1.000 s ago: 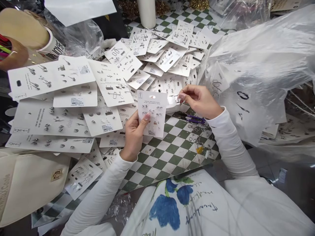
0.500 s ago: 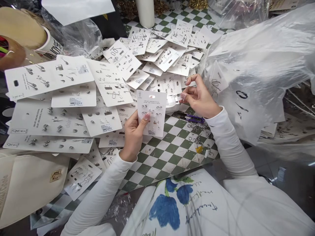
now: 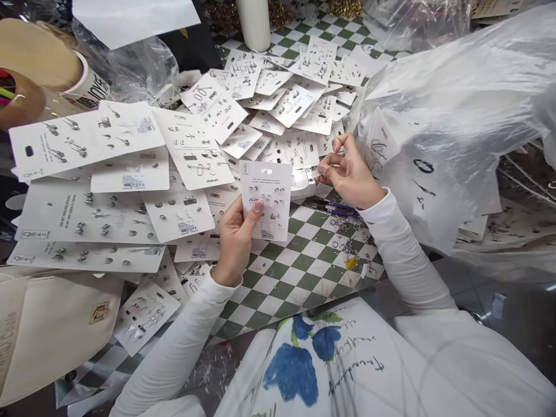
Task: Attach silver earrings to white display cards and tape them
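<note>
My left hand point(image 3: 237, 240) grips a white earring card point(image 3: 278, 200) by its lower left edge, thumb on the front. Several pairs of small metal studs are fixed to that card, and it has a hang hole at the top. To its right, my right hand point(image 3: 347, 171) is closed in a pinch beside a small white device point(image 3: 303, 182). What lies between those fingertips is too small to make out. Below the right hand rest purple-handled snips point(image 3: 341, 208), partly covered by the wrist. Loose metal bits point(image 3: 347, 240) and a yellow piece point(image 3: 351, 263) are scattered nearby.
A big heap of earring cards point(image 3: 278, 101) covers the back and left of the checkered table point(image 3: 282, 284). At right bulges a clear plastic bag point(image 3: 452, 133) with cards inside. A cream handbag point(image 3: 56, 324) sits at left, and a white cylinder point(image 3: 254, 26) stands behind.
The view has shifted very slightly. Both hands keep nearly the same place and grip, with the card still in my left hand.
</note>
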The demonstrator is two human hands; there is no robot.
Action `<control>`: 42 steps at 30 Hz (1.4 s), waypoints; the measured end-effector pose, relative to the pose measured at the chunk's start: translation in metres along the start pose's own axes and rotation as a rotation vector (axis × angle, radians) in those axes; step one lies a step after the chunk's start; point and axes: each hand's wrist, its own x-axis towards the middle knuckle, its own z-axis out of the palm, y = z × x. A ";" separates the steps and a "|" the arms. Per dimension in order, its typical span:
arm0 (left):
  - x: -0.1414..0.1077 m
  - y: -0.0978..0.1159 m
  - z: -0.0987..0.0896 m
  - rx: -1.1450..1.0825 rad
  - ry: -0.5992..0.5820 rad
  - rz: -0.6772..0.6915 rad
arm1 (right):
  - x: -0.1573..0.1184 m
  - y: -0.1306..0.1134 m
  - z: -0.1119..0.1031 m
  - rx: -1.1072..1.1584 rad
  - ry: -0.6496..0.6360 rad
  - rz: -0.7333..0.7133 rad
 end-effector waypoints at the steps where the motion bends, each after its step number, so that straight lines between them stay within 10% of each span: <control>1: 0.000 0.000 0.000 -0.007 -0.003 0.000 | 0.000 -0.001 0.001 0.001 -0.001 -0.002; 27: 0.001 -0.004 -0.002 0.078 0.005 0.080 | -0.003 -0.010 -0.007 0.053 0.002 0.031; 34: 0.001 0.009 -0.004 0.543 -0.282 0.360 | -0.002 -0.007 -0.009 0.054 -0.008 0.017; 42: 0.000 0.019 -0.008 0.719 -0.261 0.346 | -0.002 -0.003 -0.004 0.022 -0.023 -0.058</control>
